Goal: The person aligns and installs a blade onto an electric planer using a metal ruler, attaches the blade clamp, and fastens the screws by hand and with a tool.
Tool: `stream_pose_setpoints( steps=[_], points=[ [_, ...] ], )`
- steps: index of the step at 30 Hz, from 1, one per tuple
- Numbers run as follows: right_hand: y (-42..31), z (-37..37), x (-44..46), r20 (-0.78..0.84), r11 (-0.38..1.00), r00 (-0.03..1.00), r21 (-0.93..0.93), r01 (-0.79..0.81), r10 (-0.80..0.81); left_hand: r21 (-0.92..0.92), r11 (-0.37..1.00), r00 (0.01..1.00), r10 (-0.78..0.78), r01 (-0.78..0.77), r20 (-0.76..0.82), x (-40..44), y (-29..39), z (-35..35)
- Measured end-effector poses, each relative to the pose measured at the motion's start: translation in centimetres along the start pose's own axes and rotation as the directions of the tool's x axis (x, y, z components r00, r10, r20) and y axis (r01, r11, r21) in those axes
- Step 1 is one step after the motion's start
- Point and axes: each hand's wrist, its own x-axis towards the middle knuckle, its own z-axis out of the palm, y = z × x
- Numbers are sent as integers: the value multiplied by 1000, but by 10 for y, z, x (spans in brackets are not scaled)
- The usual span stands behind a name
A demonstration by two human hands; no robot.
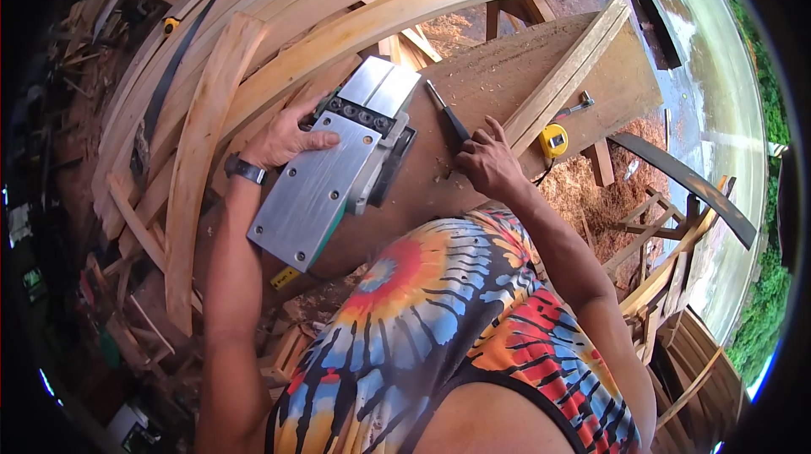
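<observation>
An electric planer (317,184) is turned over with its flat metal sole facing up. My left hand (291,137) is closed on its side, thumb lying on the sole near the row of bolts by the blade slot. In my right hand (492,158) is the black-handled end of a screwdriver (454,120), its bright shaft pointing away toward the planer's front plate. The fingers are curled at the handle's end, the index finger partly raised. Under both hands lies a brown wooden board (481,82). The planer's underside and handle are mostly hidden.
A yellow tape measure (553,141) and a small metal tool (579,105) lie beside a long wooden strip (570,74) on the board. Curved timber planks (405,15) are stacked at the upper left. Wood shavings (583,196) cover the ground at right.
</observation>
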Motion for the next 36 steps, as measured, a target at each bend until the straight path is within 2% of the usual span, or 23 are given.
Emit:
stream_pose_setpoints(
  steps=[3,7,10,12,13,16,19,20,22,24,27,30,34,35,36],
  points=[
    [0,5,-2,-25,1000,1000,-10,11,-12,-49,999,999,0,2,34,-1,14,1],
    [-2,-4,0,3,1000,1000,-2,15,-15,-9,998,998,57,-57,22,2,4,0],
    [-10,-24,2,-125,987,990,155,-50,69,26,999,997,33,-35,67,5,15,2],
    [-10,-40,10,-207,947,972,318,-40,111,-10,999,990,49,-48,129,15,14,4],
    [-11,-49,14,-246,918,960,396,-29,136,28,999,988,37,-41,150,17,19,4],
    [-33,-86,35,-286,828,933,560,-22,218,122,992,976,-6,-22,219,23,32,2],
    [-45,-87,59,-213,735,958,678,2,194,155,988,962,-29,-14,273,30,32,0],
    [-48,-79,67,-228,672,960,738,60,165,164,986,960,-26,-21,279,32,30,-2],
    [-55,-72,82,-204,719,957,695,-6,206,165,986,956,-31,-18,291,33,27,-1],
    [-56,-66,89,-196,707,949,706,-37,246,147,989,956,-40,-3,291,38,25,-4],
    [-55,-62,96,-185,727,951,684,-56,247,212,977,945,-89,21,314,37,34,-4],
    [-57,-70,98,-146,725,956,683,-89,255,416,909,958,-105,-17,267,40,36,-6],
    [-57,-67,99,-113,721,965,686,-98,238,463,886,981,-66,-25,181,30,64,5],
    [-56,-65,99,-113,708,966,701,-89,233,418,902,972,11,-111,235,32,60,6],
    [-56,-64,99,-114,693,967,717,-78,227,421,902,976,3,-98,220,31,60,8]
  ],
)
